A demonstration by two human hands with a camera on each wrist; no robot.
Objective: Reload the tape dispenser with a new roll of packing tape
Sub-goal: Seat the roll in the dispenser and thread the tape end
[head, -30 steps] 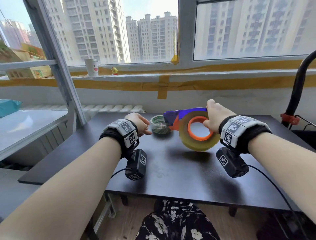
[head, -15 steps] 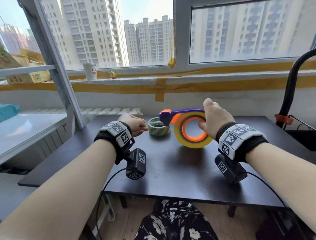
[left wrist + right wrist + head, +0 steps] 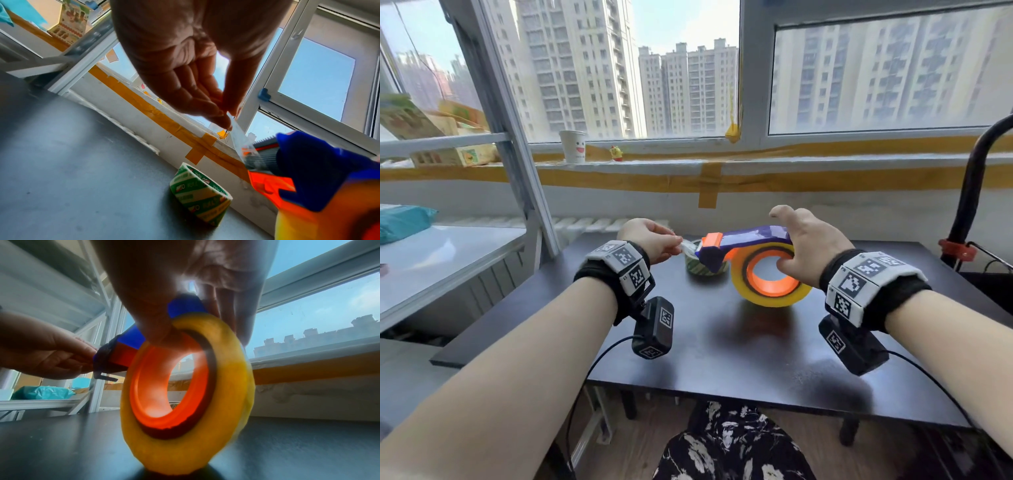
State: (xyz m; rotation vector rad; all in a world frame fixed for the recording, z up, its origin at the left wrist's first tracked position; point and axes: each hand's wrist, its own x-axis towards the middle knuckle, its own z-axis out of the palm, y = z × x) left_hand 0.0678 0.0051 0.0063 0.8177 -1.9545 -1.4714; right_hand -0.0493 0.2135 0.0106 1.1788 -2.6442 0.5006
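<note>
right hand (image 3: 810,246) gripping the tape dispenser (image 3: 748,240) from above, thumb hooked into the orange hub (image 3: 770,274), other digits draped over the blue top and far side. holding it upright near the middle of the tabletop (image 3: 722,342), toward the far edge. new roll of packing tape (image 3: 770,296) already sitting on the hub, yellowish, its lower rim touching or just clearing the tabletop; cannot tell which.

left hand (image 3: 650,240) pinching the free end of clear tape (image 3: 239,138) narrowly between thumb and fingertips, drawing it out past the serrated blade (image 3: 265,140) at the dispenser's nose. half a second back, reaching in toward the nose with no strip visibly drawn; now lifted slightly with tape stretched out. dispenser also tipped over a little toward the person, hub now facing more upward.

meaning: roll mounted, threading looking nearly done, strip seeming to pass over the cutter. likely remaining: tearing off the leader against the teeth, checking the feed.

spent-looking green-and-white roll (image 3: 700,263) lying on the tabletop behind the dispenser's nose, near the far edge, untouched. paper cup (image 3: 573,146) standing on the windowsill.

risk, judged: clear tape folding back on itself or sticking to fingertips.
</note>
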